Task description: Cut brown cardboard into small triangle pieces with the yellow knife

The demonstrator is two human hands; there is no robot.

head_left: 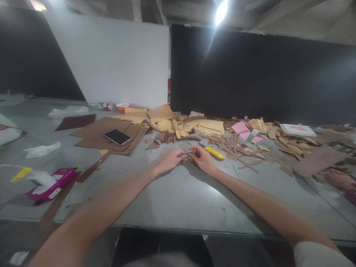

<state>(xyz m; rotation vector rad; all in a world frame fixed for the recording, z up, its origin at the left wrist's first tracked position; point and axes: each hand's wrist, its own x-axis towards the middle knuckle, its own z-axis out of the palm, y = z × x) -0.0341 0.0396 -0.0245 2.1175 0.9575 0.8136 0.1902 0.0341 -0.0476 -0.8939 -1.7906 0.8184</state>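
My left hand (pixel 172 158) and my right hand (pixel 202 160) meet over the middle of the grey table (pixel 172 200). Both are closed, fingertips pinching a small thin brown piece (pixel 187 153) between them; its exact kind is too small to make out. Just beyond my right hand lies a yellow utility knife (pixel 214 152), its dark end pointing up and left. Brown scraps (pixel 164 138) are scattered on the table past my fingers.
Left: brown sheets (pixel 97 132) under a phone (pixel 117 137), white tissue (pixel 43 149), and a magenta packet (pixel 52 185). Behind: yellowish sheets (pixel 161 112) and offcuts. Right: narrow brown strips (pixel 230 142), pink paper (pixel 241 129), and a white box (pixel 297 129). Dark and white panels stand at the back.
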